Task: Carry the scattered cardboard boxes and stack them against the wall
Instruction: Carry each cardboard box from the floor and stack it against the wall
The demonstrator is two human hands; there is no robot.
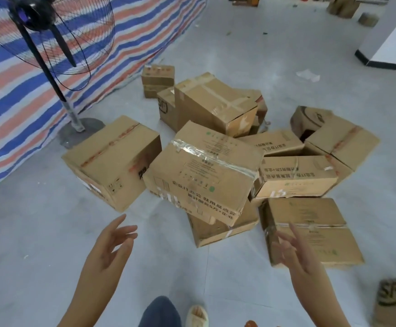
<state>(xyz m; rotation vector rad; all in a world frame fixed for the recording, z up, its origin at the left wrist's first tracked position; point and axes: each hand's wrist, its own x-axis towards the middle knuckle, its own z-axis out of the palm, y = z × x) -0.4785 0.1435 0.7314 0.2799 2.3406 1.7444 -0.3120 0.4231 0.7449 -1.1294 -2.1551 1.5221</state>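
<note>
Grey tiled floor (38, 232) fills the view, with a striped tarp (15, 102) hung along the far left and a standing fan (48, 31) planted just before it. A white pillar (388, 43) stands far right, with more clutter blurred beyond it.

I note the boxes (206, 171) lie in a loose heap at centre, none yet stacked. A taped box sits tilted on top of a flatter one, its near edge overhanging; I judge it was dropped there, not placed. A separate box (112, 161) rests on the floor to its left, touching or nearly touching it. A flat box (310, 232) lies near right, and several more crowd behind, some with flaps open. One small box (158, 80) stands apart, far, close to the tarp. Another marked box (395, 300) shows at the near right corner.

My left hand (112, 244) is raised, fingers spread and relaxed, holding nothing. My right hand (296, 251) is likewise spread and empty, hovering above the flat box without clear contact. Both are set wide apart, palms facing inward, which I read as preparing to take the tilted box by its two sides.

Progress: I judge the task barely begun. Risk: the tilted box may slide when disturbed, and worn tape suggests weak seams. Which wall serves for stacking I cannot tell.
</note>
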